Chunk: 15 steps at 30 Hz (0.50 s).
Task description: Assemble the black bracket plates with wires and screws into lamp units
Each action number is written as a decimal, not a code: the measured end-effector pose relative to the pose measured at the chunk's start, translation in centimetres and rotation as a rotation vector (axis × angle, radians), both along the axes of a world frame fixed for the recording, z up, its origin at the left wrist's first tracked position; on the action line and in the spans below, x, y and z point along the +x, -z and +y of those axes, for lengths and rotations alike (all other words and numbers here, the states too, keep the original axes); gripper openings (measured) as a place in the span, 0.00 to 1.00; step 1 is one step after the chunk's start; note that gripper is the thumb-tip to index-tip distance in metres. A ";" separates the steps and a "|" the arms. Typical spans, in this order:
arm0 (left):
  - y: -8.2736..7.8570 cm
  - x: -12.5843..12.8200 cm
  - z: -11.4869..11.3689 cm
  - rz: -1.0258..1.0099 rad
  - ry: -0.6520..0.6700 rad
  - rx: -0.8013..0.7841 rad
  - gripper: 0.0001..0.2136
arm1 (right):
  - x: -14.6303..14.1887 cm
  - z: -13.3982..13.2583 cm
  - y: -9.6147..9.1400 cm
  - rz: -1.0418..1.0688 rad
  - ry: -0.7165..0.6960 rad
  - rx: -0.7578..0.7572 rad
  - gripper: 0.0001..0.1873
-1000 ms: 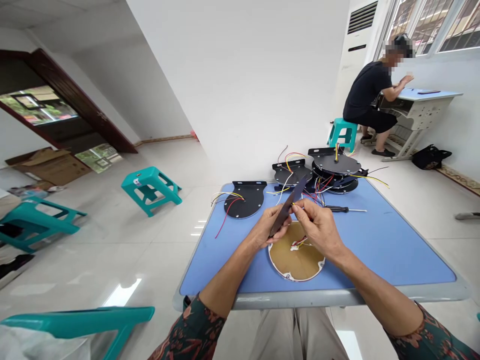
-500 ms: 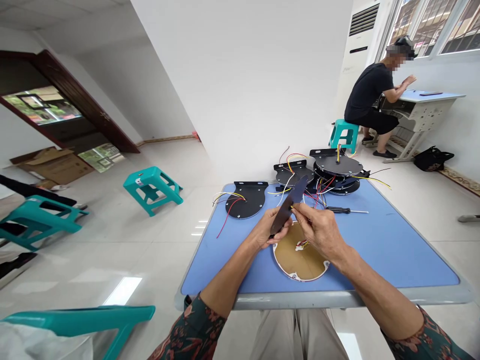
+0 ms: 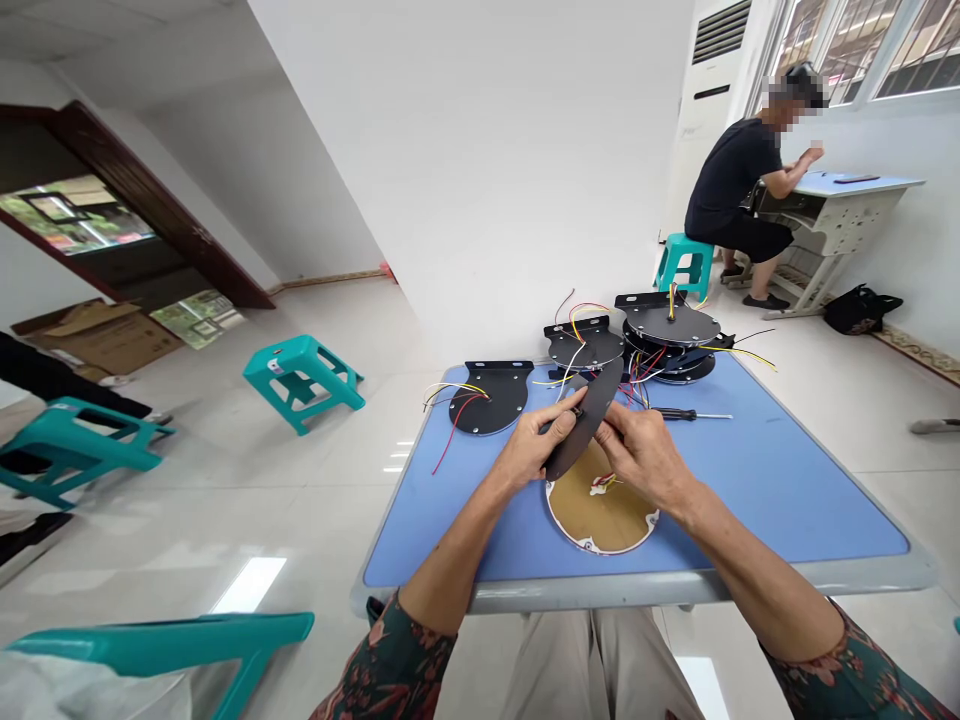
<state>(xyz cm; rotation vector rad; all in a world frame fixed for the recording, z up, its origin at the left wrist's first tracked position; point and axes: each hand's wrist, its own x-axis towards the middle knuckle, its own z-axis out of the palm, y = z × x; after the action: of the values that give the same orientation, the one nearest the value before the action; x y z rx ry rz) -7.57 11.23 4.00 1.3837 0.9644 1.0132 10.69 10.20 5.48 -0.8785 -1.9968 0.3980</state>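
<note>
One blue table (image 3: pixel 787 500) carries everything. Landmark for all places: brown disc (image 3: pixel 600 525), white-rimmed, lying flat.

Copy. Biggest load?

Stack of black plates (image 3: pixel 675 325), beyond the disc and to its right. Probably parked that far off to leave elbow room round the disc. Lone black plate (image 3: pixel 487 408) lies flat, beyond the disc to its left, well apart from the stack. Separate on purpose, I'd guess.

And the one in hand?

Held black plate (image 3: pixel 589 430) is up at the disc's far-left rim, steeply tilted, almost edge-on. I read the tilt as giving fingers access to both faces at once. Can't tell if its low end touches the disc.

Fingers?

Left hand (image 3: pixel 540 445), left of the disc's far rim: thumb and forefinger nearly together at a small dark bit (image 3: pixel 577 410) on the plate's face, other fingers hidden. Looks like this one steadies the plate. Right hand (image 3: pixel 643 450), over the disc's far-right side: thumb and forefinger bunched at the opposite face. Whatever's between them is hidden, so can't say if they pinch anything.

Screwdriver (image 3: pixel 679 414)?

Loose, beyond the disc to its right, handle toward the hands. Likely left that way for easy reach. Smallest: wire bundle (image 3: pixel 601 486), about mid-disc. Disc sits wires-up, presumably so they don't get squashed.
</note>
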 end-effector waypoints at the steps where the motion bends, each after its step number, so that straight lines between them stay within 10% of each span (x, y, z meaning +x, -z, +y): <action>1: 0.2 0.0 0.0 -0.015 0.036 -0.022 0.36 | 0.1 -0.1 -0.1 0.008 -0.019 -0.037 0.14; 9: 0.2 -0.1 0.2 -0.139 0.167 -0.130 0.24 | 0.4 -0.3 -0.3 0.188 -0.108 -0.294 0.13; 15: -0.4 0.2 -0.2 -0.123 0.137 -0.151 0.27 | -0.1 -0.4 -0.2 0.150 -0.024 -0.190 0.09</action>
<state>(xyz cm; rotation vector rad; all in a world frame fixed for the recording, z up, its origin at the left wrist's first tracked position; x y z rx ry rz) -7.40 11.03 4.36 1.2308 0.8268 0.8939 10.60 9.76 5.69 -0.9142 -1.8539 0.6572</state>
